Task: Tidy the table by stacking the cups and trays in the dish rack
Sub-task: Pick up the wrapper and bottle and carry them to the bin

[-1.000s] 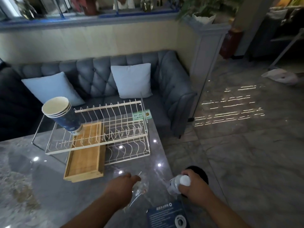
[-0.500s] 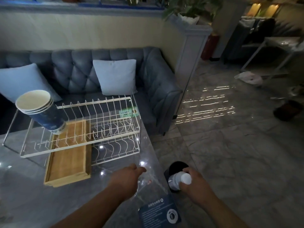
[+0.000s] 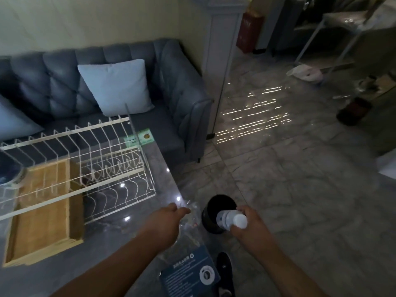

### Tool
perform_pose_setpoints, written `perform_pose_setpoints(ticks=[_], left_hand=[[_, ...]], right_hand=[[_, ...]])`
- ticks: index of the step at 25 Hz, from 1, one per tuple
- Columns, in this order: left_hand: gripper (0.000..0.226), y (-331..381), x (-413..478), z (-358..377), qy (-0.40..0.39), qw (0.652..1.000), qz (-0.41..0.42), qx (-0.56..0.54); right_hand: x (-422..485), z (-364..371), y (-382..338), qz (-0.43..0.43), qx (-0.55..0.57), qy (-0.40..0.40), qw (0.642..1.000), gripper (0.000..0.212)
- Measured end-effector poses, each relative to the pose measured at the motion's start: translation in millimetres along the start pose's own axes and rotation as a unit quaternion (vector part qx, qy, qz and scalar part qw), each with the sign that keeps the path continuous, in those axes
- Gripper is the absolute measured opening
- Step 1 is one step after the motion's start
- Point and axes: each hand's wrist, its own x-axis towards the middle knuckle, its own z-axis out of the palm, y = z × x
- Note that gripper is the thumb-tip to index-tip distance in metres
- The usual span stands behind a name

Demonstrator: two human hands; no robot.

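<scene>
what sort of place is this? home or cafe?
Likely a café or lounge seating area, not certain: a tufted grey sofa with a cushion, a marble-look table, and a tiled floor with a metal-legged table beyond.

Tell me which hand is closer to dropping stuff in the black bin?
The right hand: it holds a white container right over the black bin. The left hand grips clear plastic above the table edge.

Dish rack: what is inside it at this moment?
A wooden tray lies in the dish rack under its upper wires, jutting out front. Dark cups sit at its left end, mostly cropped from view.
</scene>
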Motion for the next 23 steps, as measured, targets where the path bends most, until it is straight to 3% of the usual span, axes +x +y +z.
perform_pose_setpoints(ticks=[11, 23], left_hand=[[0.061, 77, 155, 57, -0.074, 0.997, -0.017, -0.008], [0.054, 60, 294, 238, -0.18, 0.981, -0.056, -0.036]], right_hand=[[111, -36, 110, 0.086, 0.03, -0.02, 0.996, 0.053], [228, 61, 262, 0.208, 0.084, -0.032, 0.974, 0.053]])
